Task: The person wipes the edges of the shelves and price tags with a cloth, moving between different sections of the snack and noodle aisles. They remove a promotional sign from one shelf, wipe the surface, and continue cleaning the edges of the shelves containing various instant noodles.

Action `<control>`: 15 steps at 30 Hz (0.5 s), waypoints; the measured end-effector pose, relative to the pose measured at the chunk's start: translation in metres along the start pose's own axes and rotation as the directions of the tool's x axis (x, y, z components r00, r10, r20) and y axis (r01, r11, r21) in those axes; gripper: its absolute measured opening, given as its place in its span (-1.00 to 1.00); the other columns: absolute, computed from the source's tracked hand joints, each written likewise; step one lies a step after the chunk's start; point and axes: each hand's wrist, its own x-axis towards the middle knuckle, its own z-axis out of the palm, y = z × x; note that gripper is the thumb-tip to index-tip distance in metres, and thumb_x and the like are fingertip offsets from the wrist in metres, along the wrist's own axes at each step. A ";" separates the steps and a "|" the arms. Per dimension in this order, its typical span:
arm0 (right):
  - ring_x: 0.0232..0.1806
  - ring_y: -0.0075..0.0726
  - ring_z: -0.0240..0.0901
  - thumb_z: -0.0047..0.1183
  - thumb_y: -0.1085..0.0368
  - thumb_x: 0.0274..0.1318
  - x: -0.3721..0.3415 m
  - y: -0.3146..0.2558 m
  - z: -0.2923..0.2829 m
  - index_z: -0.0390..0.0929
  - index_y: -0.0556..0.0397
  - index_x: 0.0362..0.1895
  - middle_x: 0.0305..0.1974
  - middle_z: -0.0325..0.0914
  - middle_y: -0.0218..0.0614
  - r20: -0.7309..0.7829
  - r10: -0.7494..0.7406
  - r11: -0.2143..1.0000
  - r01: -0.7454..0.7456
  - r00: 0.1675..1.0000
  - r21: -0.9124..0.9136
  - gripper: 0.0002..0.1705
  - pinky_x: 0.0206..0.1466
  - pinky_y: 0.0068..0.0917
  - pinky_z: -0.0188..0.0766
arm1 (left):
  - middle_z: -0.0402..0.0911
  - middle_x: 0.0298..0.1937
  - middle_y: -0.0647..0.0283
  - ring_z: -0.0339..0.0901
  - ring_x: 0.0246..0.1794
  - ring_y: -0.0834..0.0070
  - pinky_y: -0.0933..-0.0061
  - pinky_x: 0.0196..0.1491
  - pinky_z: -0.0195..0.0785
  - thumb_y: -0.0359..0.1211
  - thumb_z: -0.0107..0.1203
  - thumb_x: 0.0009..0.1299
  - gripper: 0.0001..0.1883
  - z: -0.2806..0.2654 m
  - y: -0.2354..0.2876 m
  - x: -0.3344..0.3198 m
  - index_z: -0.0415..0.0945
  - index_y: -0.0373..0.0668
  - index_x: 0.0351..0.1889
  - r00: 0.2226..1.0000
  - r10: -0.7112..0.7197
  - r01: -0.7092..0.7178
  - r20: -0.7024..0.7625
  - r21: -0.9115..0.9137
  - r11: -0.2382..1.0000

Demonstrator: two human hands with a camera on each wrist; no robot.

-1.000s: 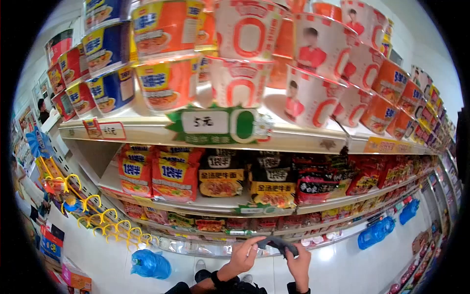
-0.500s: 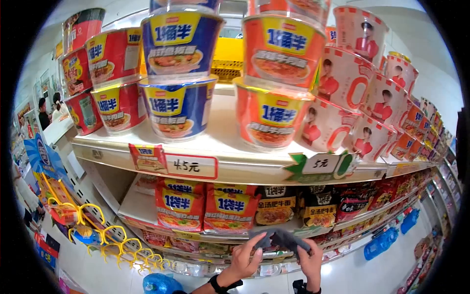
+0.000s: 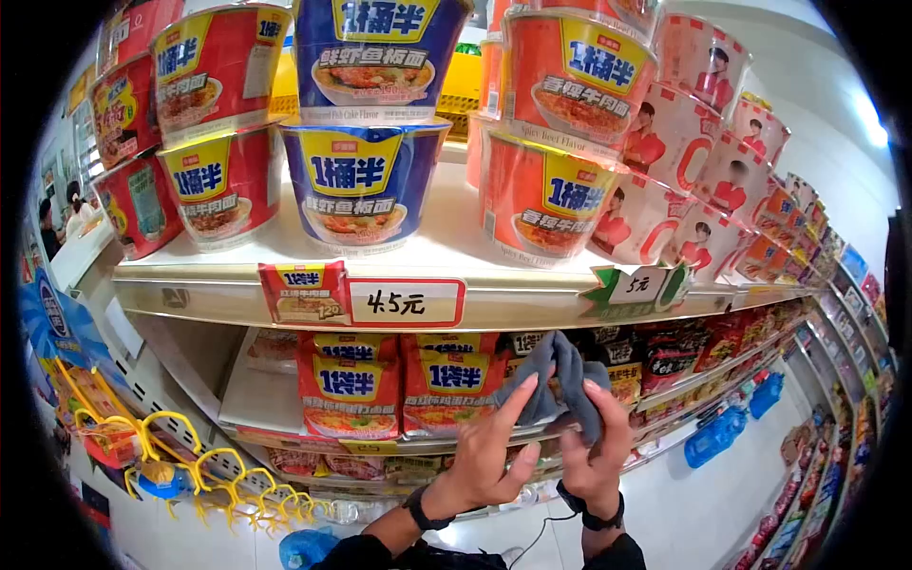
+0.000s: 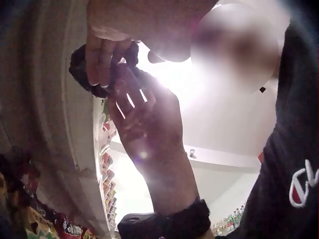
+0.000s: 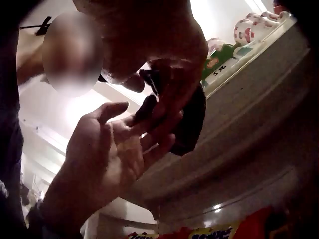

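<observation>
A dark grey cloth (image 3: pixel 560 385), bunched and folded, is up in front of the lower shelf, between both hands. My left hand (image 3: pixel 489 451) holds its near left side with the fingertips; the thumb stands apart from the cloth in the head view. On the other side my right hand (image 3: pixel 598 465) grips the cloth, index finger along its outer face and thumb near its lower edge. In the left wrist view the left fingers (image 4: pixel 99 59) bend over the dark cloth (image 4: pixel 79 69). The right wrist view shows the cloth (image 5: pixel 192 124) hanging below the right fingers.
Stacked instant noodle cups (image 3: pixel 366 180) line the upper shelf above a price tag (image 3: pixel 404 302). Bagged noodles (image 3: pixel 351 385) fill the shelf below. Yellow wire hooks (image 3: pixel 204 465) jut out at the left. Blue wrapped bottles (image 3: pixel 717 437) stand on the floor at right.
Both hands have risen and come closer together; the cloth, earlier stretched between them, is now bunched upright. The view has shifted left along the shelf, towards the blue and red cups.
</observation>
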 end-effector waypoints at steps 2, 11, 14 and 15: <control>-0.20 0.05 0.66 0.28 0.46 -0.08 0.006 0.002 0.010 0.39 0.21 0.28 -0.03 0.62 0.08 0.034 -0.091 0.993 0.093 0.995 -0.068 -0.27 -0.14 -0.26 0.57 | 0.56 0.13 -0.28 0.64 -0.12 -0.08 0.13 -0.04 0.49 -0.28 0.07 0.37 -0.25 -0.003 0.000 0.003 0.13 -0.48 0.48 1.000 -0.010 0.009 -0.016 -0.015 1.000; -0.32 0.14 0.60 0.35 0.22 -0.02 0.027 0.003 0.044 0.10 0.17 0.50 -0.06 0.60 0.08 0.127 -0.138 0.953 0.167 0.982 -0.253 0.03 -0.31 -0.17 0.52 | 0.62 -0.17 -0.04 0.60 -0.34 0.07 0.17 -0.23 0.48 -0.24 0.07 0.39 -0.22 -0.017 0.006 0.018 0.08 -0.41 0.52 0.992 -0.098 0.102 -0.076 0.063 0.993; -0.33 0.12 0.60 0.30 0.19 0.00 0.026 -0.003 0.055 0.04 0.14 0.55 -0.07 0.59 0.05 0.146 -0.089 0.922 0.137 0.985 -0.363 0.06 -0.35 -0.12 0.50 | 0.61 -0.29 0.05 0.56 -0.43 0.15 0.20 -0.34 0.45 -0.23 0.08 0.42 -0.22 -0.017 0.006 0.019 0.07 -0.39 0.53 0.991 -0.096 0.105 -0.090 0.105 0.989; -0.34 0.12 0.59 0.27 0.19 0.01 0.026 -0.005 0.056 0.03 0.13 0.55 -0.07 0.59 0.05 0.151 -0.073 0.928 0.122 0.986 -0.352 0.05 -0.36 -0.11 0.50 | 0.62 -0.22 -0.01 0.58 -0.41 0.13 0.19 -0.32 0.46 -0.22 0.08 0.44 -0.23 -0.020 0.011 0.020 0.07 -0.39 0.53 0.988 -0.137 0.144 -0.066 0.107 0.984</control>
